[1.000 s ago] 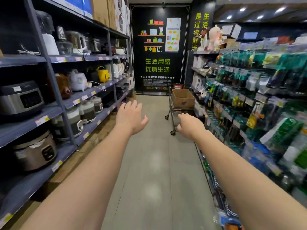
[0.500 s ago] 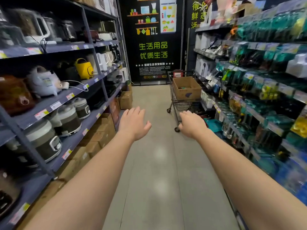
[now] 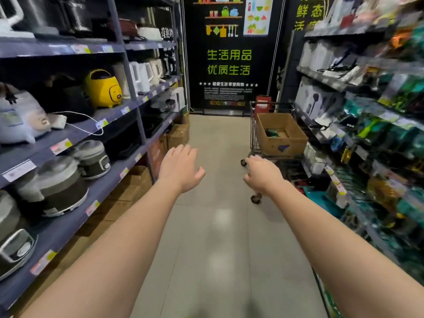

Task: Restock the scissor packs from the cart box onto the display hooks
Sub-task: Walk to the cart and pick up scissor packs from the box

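Scissor packs [image 3: 272,133] lying low in the cardboard box [image 3: 283,145], toward its left wall, seen only as a dark-green bundle. Box seated in the shopping cart [image 3: 253,134] at the right edge of the aisle floor, just beside the hook display [image 3: 390,129].

Probably light, stiff carded packs, slick on the plastic face and apt to slide in a stack. Best pinched at the card's top edge near the hang hole, a few at a time.

Left grip [image 3: 181,168] spread wide, fingers straight, holding nothing. Right grip [image 3: 261,175] loosely curled, nothing in it, short of the box.

Between grips and packs: the cart's near rim and the box's tall walls, so likely a reach from above. Rice cookers [image 3: 62,187] on the left shelving and cartons [image 3: 179,134] on the floor beneath, well apart from the cart. Hook display blurred; free hooks impossible to make out.
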The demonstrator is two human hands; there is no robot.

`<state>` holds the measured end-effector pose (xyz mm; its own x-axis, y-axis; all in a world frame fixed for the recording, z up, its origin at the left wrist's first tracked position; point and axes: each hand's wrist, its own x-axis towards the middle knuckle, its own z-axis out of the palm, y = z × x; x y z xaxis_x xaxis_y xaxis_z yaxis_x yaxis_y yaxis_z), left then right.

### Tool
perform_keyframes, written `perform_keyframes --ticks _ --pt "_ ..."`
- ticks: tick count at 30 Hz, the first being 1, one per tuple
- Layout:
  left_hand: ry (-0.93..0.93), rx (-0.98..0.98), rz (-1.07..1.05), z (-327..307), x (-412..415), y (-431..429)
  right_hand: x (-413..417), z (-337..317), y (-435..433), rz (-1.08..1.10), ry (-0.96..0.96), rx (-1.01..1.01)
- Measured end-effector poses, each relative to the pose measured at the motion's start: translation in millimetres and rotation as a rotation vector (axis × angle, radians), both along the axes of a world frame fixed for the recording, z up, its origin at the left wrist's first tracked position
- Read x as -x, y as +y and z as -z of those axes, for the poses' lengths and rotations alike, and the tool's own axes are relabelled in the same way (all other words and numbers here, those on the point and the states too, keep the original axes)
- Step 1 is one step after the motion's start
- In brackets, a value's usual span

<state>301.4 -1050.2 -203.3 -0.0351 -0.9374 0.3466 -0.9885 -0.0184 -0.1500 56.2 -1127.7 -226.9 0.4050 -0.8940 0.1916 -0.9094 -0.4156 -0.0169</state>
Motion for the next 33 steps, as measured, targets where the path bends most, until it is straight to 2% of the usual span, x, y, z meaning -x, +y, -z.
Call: perform_keyframes --ticks 8,14,19,26,33 --pt "-0.005 -0.060 0.025 23 -80 -239 -74 17 -222 0.028 0.101 -0.003" --pt "-0.013 -0.094 0.094 22 -99 -404 -91 14 -369 0.101 0.065 -0.009" --pt "-0.035 -0.118 0.164 44 -93 -549 -83 42 -501 0.204 0.046 -0.092" --pt "-0.032 -0.207 0.223 66 -63 -769 -46 58 -709 0.365 -0.108 -0.164" --pt "-0.007 -0.216 0.298 58 -28 -954 -1 59 -875 0.465 -0.064 -0.214"
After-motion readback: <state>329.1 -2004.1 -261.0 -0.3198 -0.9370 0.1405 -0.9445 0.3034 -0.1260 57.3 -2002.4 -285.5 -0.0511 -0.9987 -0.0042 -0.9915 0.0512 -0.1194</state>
